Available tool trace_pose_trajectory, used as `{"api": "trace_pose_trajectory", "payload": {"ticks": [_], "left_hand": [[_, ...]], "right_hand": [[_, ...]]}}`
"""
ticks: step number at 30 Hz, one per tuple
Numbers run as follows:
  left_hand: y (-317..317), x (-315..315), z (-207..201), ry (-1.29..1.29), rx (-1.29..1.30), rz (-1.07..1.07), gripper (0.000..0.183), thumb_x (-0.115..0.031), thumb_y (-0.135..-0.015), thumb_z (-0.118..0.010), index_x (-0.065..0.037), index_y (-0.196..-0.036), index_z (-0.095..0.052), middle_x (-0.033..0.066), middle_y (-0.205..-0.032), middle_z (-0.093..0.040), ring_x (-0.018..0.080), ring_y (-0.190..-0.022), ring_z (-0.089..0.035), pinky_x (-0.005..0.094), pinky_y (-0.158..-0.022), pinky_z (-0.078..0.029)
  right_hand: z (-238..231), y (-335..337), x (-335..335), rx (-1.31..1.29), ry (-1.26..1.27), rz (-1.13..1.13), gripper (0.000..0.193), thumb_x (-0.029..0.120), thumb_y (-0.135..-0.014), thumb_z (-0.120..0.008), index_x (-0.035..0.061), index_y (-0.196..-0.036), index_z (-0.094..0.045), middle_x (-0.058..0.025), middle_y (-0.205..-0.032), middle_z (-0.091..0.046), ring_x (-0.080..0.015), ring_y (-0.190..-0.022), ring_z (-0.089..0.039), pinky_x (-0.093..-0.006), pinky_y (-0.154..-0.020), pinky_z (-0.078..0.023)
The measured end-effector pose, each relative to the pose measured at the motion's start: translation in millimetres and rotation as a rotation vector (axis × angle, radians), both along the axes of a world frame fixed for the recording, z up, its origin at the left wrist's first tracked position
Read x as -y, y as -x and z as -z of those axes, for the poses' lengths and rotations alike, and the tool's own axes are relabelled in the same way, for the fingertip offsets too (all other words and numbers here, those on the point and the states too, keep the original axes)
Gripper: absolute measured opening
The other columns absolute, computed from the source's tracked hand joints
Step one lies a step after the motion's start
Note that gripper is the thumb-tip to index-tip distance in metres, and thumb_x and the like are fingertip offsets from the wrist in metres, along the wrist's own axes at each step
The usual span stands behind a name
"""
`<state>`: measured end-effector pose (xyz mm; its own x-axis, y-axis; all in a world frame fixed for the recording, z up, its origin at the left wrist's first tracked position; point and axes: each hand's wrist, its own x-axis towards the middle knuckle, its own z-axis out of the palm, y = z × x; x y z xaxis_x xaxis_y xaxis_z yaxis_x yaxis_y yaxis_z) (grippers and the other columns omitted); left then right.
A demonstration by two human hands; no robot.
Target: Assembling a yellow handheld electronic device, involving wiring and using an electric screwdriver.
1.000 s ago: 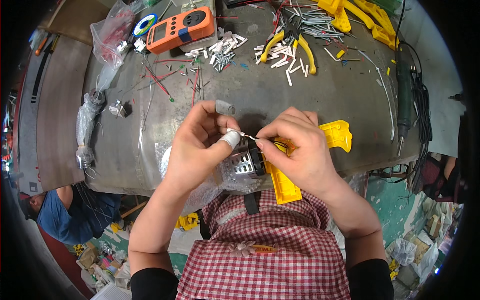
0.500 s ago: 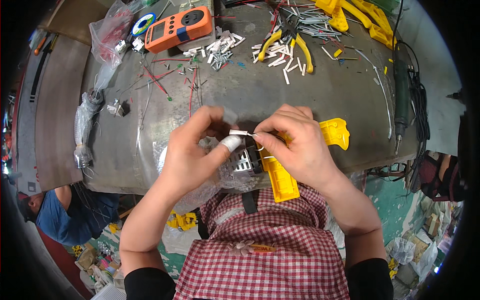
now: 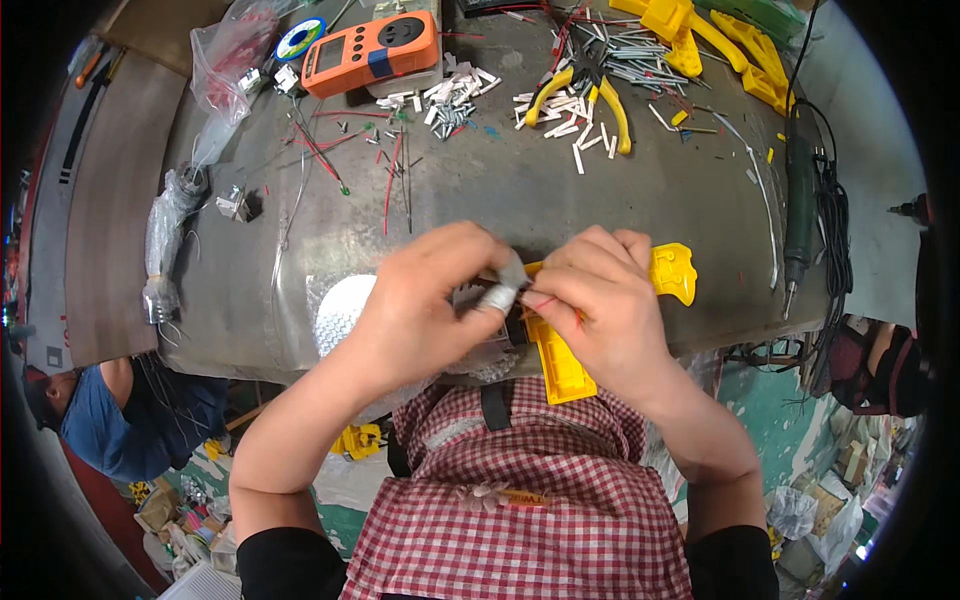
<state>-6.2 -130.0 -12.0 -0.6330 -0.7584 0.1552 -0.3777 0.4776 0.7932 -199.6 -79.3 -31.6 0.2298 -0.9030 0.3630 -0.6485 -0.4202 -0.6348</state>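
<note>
both hands meet at the near edge of the grey bench point(image 3: 600, 200): the left hand point(image 3: 425, 310), one fingertip taped, and the right hand point(image 3: 600, 300) pinch something small between them, too hidden to tell. a yellow plastic piece point(image 3: 560, 365) lies under the right hand. farther back sit an orange meter point(image 3: 372, 52), yellow-handled pliers point(image 3: 585, 90) and scattered cut wire bits point(image 3: 450, 100).

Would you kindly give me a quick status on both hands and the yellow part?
Left hand and right hand pinched together over yellow plastic part. Small piece between fingertips, too hidden to identify. Nothing in the way.
</note>
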Motion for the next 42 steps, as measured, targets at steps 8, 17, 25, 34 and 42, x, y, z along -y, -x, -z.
{"api": "trace_pose_trajectory", "payload": {"ticks": [8,17,25,34,42], "left_hand": [[-9,-5,-1,-0.068,-0.029,-0.137,0.026,0.002,-0.067,-0.070,-0.001,-0.091,-0.061,0.0106,-0.092,-0.065,0.0243,-0.085,-0.064,0.0309,-0.074,-0.050],[0,0,3,0.163,-0.036,0.051,0.029,0.004,-0.064,-0.071,-0.002,-0.091,-0.060,0.0109,-0.089,-0.062,0.0298,-0.080,-0.062,0.0371,-0.070,-0.051],[-2,-4,7,0.319,-0.008,-0.097,0.029,0.008,-0.062,-0.066,-0.003,-0.089,-0.062,0.0110,-0.088,-0.063,0.0280,-0.078,-0.062,0.0356,-0.065,-0.051],[-8,-4,-19,0.213,0.187,-0.069,0.013,-0.002,-0.075,-0.064,-0.002,-0.088,-0.060,0.0093,-0.078,-0.060,0.0227,-0.070,-0.058,0.0322,-0.064,-0.046],[-14,6,-3,0.320,-0.056,-0.137,0.023,-0.003,-0.070,-0.068,-0.002,-0.090,-0.057,0.0076,-0.084,-0.057,0.0237,-0.076,-0.055,0.0331,-0.067,-0.043]], "right_hand": [[-1,2,6,0.067,-0.113,-0.037,0.011,0.015,-0.075,-0.071,0.0076,-0.079,-0.064,-0.0017,-0.078,-0.059,-0.0204,-0.082,-0.055,-0.0358,-0.079,-0.033],[-2,7,12,0.030,-0.133,-0.098,0.008,0.013,-0.078,-0.064,0.0056,-0.081,-0.061,-0.0045,-0.079,-0.057,-0.0233,-0.083,-0.053,-0.0370,-0.080,-0.032],[0,10,13,0.095,-0.229,-0.119,0.010,0.015,-0.080,-0.064,0.0055,-0.081,-0.061,-0.0049,-0.080,-0.058,-0.0231,-0.084,-0.054,-0.0370,-0.081,-0.032],[-10,-6,12,0.055,-0.110,-0.104,0.014,0.018,-0.077,-0.069,0.0091,-0.083,-0.061,-0.0012,-0.082,-0.058,-0.0212,-0.085,-0.054,-0.0361,-0.081,-0.032],[-4,3,22,0.235,-0.249,-0.163,0.011,0.010,-0.073,-0.070,0.0069,-0.077,-0.060,-0.0043,-0.076,-0.059,-0.0225,-0.081,-0.056,-0.0341,-0.078,-0.036]]}}
